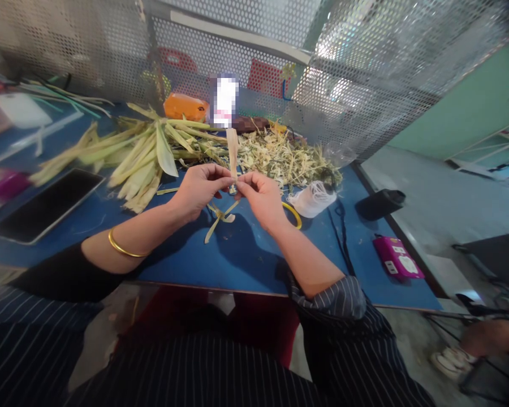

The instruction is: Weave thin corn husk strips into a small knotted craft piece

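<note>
My left hand [200, 189] and my right hand [261, 196] meet over the blue table, both closed in a pinch. Between their fingertips is a dried, pale corn husk strip [233, 152], standing upright with its lower end hidden by the fingers. A small knotted piece of husk [220, 217] lies on the table just below. Behind my left hand spreads a bundle of green and pale corn husks [142, 158]. A heap of shredded husk [280, 155] lies beyond my right hand, with a white thread spool [313, 199] and a yellow ring [292, 215] beside it.
A black phone [46, 206] lies at left, an orange packet [185, 107] at the back. Purple packet [397, 257] and black cylinder [379, 204] rest near the table's right edge. A perforated metal screen [237, 51] stands behind. Another person's leg [492, 339] shows at lower right.
</note>
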A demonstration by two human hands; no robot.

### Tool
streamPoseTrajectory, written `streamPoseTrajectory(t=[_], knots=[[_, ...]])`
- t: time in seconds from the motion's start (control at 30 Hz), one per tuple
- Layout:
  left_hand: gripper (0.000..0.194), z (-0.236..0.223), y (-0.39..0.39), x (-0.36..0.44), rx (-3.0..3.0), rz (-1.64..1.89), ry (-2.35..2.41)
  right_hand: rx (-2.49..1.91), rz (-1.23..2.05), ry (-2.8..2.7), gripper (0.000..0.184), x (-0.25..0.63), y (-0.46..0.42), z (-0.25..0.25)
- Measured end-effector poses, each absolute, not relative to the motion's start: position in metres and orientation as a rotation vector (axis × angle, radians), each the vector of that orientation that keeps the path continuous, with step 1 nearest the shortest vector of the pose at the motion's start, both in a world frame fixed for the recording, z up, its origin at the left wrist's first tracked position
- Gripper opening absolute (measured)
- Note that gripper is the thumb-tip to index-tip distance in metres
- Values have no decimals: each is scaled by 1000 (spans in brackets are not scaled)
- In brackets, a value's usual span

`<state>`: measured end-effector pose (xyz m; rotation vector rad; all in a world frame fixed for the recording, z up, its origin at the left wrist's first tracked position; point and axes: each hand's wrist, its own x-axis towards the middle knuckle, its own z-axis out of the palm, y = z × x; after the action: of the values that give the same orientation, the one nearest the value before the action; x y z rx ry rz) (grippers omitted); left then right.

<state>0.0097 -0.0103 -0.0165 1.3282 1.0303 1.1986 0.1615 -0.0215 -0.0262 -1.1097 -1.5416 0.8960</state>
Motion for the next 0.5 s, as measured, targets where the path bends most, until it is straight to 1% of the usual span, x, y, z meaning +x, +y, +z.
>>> streamPoseTrajectory(t=[0.17,0.3,0.43,0.5], knots=[[16,-18,-12,12,1389,1248,996,-1167,802,-1597,9,162,-25,-22],[21,-17,-13,10,1393,1201,957,-1156,830,-1587,10,162,-25,-21],[20,-14,-12,8,1355,1173,1010,-1163,847,-1617,11,162,-25,-21],[18,-12,-11,7,1287,1167,1004,-1140,763,-1642,9,164,-25,-21]])
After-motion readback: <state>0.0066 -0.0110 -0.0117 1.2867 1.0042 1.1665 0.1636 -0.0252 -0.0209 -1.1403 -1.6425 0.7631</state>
